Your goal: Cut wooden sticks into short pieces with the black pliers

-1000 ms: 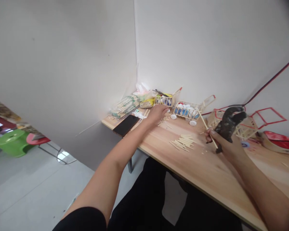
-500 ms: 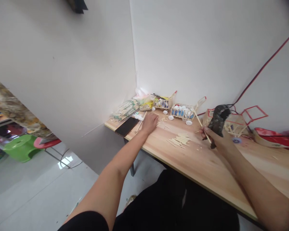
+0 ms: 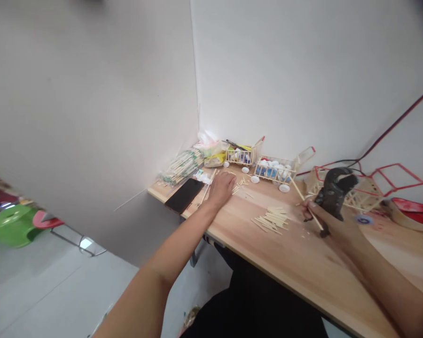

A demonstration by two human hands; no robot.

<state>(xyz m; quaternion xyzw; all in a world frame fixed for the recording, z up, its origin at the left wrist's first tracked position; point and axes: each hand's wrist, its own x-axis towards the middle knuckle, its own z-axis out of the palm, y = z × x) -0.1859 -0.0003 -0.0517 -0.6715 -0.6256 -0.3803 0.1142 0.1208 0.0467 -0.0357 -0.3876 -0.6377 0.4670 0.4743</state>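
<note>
My left hand (image 3: 223, 188) rests at the left part of the table, fingers curled downward beside short cut pieces of wooden stick (image 3: 237, 188). Whatever its fingertips may pinch is hidden. A long thin stick (image 3: 209, 184) lies close to that wrist. On the right, my right hand (image 3: 326, 219) is closed around a black, stained glue gun (image 3: 334, 193) and also grips a thin wooden stick (image 3: 296, 188) that points up and left. Between the hands lies a loose pile of cut sticks (image 3: 272, 219).
Two stick-built carts (image 3: 274, 170) with white wheels stand along the wall. A red-edged stick frame (image 3: 368, 193) is behind the right hand. A phone (image 3: 185, 195), bagged sticks (image 3: 183, 165) and a red-lined container (image 3: 414, 211) are on the table (image 3: 303, 263). A cord (image 3: 396, 118) hangs at right.
The view has shifted slightly, so the table things sit further right and lower. My right hand still holds the glue gun and stick; my left hand stays by the short pieces.
</note>
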